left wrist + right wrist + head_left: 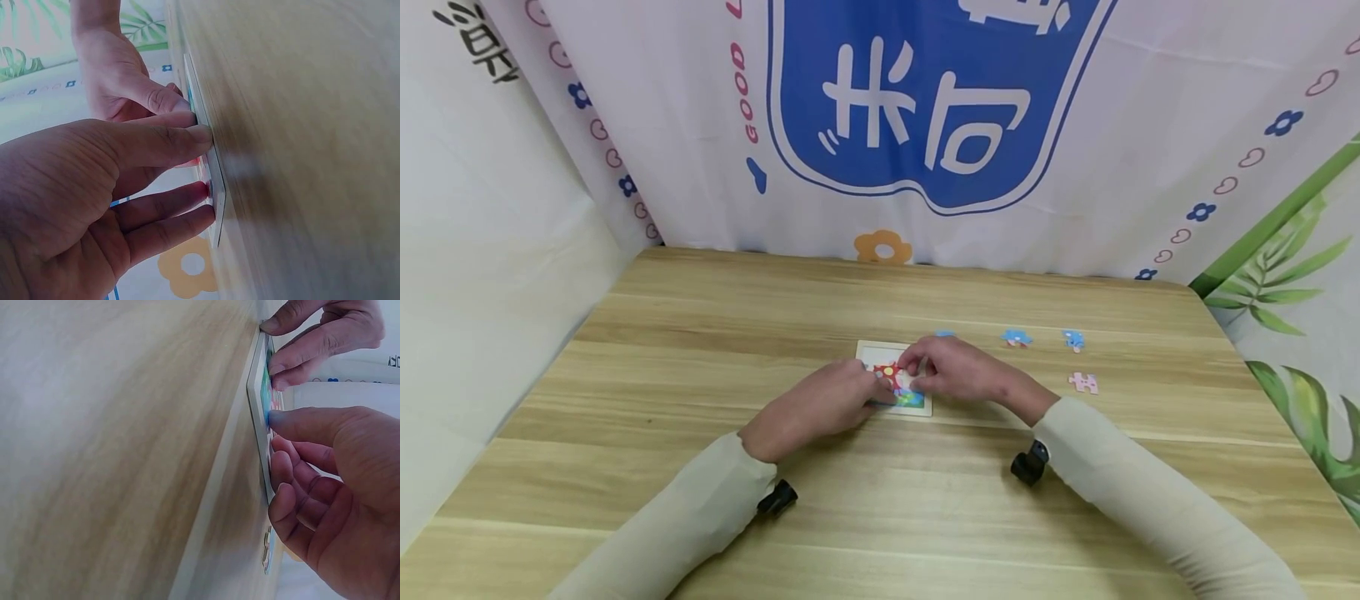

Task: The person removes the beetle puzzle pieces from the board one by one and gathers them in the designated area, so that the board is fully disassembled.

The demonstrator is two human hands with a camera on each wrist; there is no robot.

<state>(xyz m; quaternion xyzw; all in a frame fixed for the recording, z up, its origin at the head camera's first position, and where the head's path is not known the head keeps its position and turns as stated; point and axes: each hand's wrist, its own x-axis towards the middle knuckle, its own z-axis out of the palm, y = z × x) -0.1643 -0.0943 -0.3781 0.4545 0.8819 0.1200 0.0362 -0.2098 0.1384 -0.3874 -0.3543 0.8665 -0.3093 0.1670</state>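
Note:
A small jigsaw puzzle board (861, 350) with a pale rim lies on the table, partly covered by both hands. Its picture (888, 373) shows red, yellow, green and blue. From the left, my left hand (835, 398) rests on the board, its thumb (199, 135) near the edge and its fairly straight fingertips touching the surface. On the board's right side my right hand (962, 371) pinches a pinkish puzzle piece (906, 381) between thumb and index finger, down at the picture. In the right wrist view its other fingers (284, 503) are curled, and the thumb touches the board.
Several loose pieces lie right of the board: a blue one (1017, 337), another blue one (1073, 340), a pink one (1083, 382), and a blue one (944, 333) partly behind the right hand. A printed curtain (700, 167) hangs along the wooden table's (737, 292) back edge.

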